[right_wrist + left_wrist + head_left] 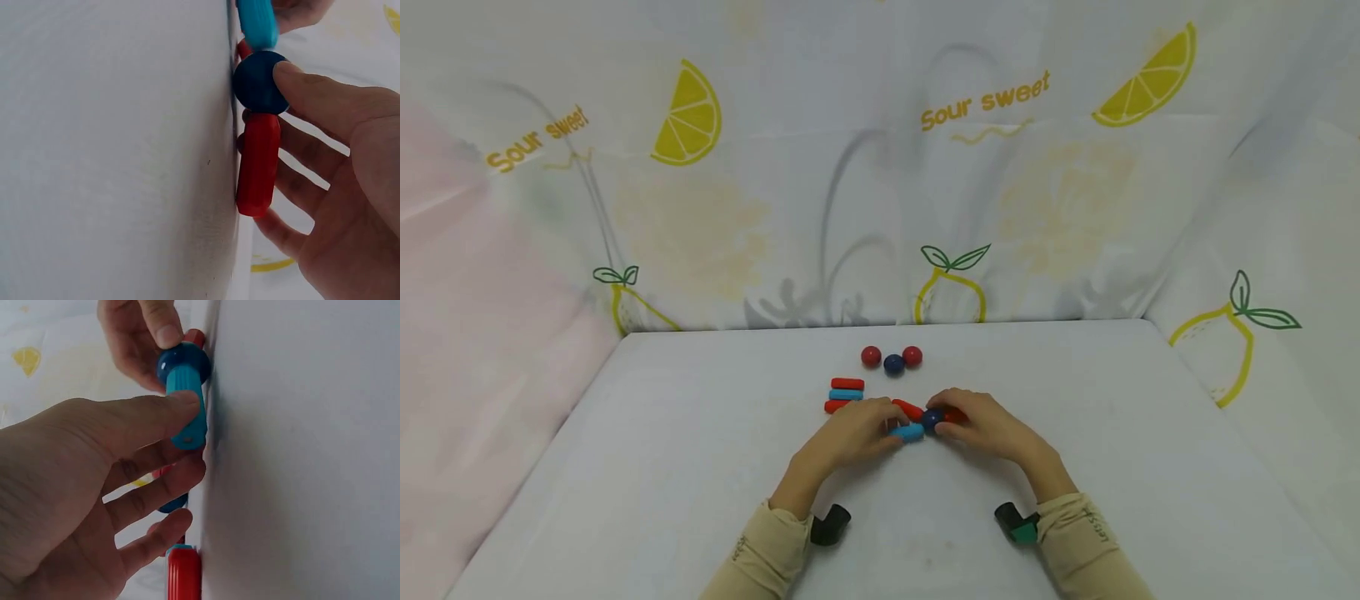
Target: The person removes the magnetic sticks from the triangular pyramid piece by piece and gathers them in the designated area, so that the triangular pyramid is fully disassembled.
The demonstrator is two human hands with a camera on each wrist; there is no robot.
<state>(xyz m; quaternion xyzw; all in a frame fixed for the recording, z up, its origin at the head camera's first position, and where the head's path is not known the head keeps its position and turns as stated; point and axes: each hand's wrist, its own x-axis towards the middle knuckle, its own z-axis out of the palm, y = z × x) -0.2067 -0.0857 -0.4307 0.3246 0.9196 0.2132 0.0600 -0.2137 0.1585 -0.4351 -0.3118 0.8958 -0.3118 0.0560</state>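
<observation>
My left hand (856, 429) pinches a light blue rod (185, 384) between its thumb and fingers, with the last fingers spread loosely. One end of this rod points at a dark blue ball (257, 82); whether they touch is unclear. With thumb and fingers, my right hand (988, 423) pinches that ball. On the ball's other side a red rod (259, 165) meets it, partly hidden by the right hand in the head view. Another red rod (907, 409) lies on the ball's left, behind the light blue one, its end close to the ball.
Left of the hands lie a red rod (847, 383), a light blue rod (846, 395) and another red rod (835, 407), side by side. Farther back are two red balls (871, 357) and a dark blue ball (893, 365). A lemon-print cloth (820, 208) hangs behind the white table (700, 467).
</observation>
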